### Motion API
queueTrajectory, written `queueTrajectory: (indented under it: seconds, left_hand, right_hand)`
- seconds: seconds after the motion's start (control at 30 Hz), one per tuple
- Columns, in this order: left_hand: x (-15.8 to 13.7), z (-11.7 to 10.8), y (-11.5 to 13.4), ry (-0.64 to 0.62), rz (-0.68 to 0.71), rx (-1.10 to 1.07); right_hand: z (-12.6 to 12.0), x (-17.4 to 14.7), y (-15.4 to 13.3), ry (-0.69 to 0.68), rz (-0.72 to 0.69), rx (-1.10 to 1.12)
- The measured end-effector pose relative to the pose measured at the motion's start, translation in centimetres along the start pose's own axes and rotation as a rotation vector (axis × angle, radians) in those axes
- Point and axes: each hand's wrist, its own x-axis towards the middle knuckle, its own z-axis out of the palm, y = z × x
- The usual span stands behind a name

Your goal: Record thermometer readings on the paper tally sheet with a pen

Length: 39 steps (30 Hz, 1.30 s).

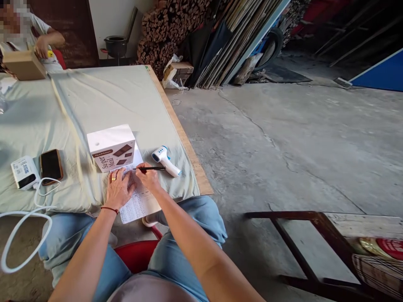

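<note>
The right hand has its fingers pinched together around a black pen. The pen points left, with its tip right by the paper. The tip is too small to see if it touches. The left hand rests on the paper with its palm down. Its fingers are a little apart and bent, and they hold nothing. There is a gold ring on 1 finger and a thin red band on the wrist.

The paper is full of small writing, and its near end pokes out past the edge of the table. A white box with brown pictures stands just past the left hand's fingertips. I can't tell if they touch it.

On the right, near the pen, lies a white and blue thermometer gun. Over on the left are a phone and a white gadget, side by side, with a thick white cord by them.
</note>
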Motion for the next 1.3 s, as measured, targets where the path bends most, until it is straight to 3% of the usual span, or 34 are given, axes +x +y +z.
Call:
queueTrajectory:
  seconds: [0.57, 1.3]
  left_hand:
    - [0.05, -0.44, 0.38, -0.022, -0.027, -0.030]
    - [-0.07, -0.24, 0.32, -0.011, -0.017, -0.028]
  right_hand:
    - [0.29, 0.20, 0.26, -0.028, -0.070, -0.065]
    - [0.23, 0.13, 0.45, -0.011, -0.062, -0.102]
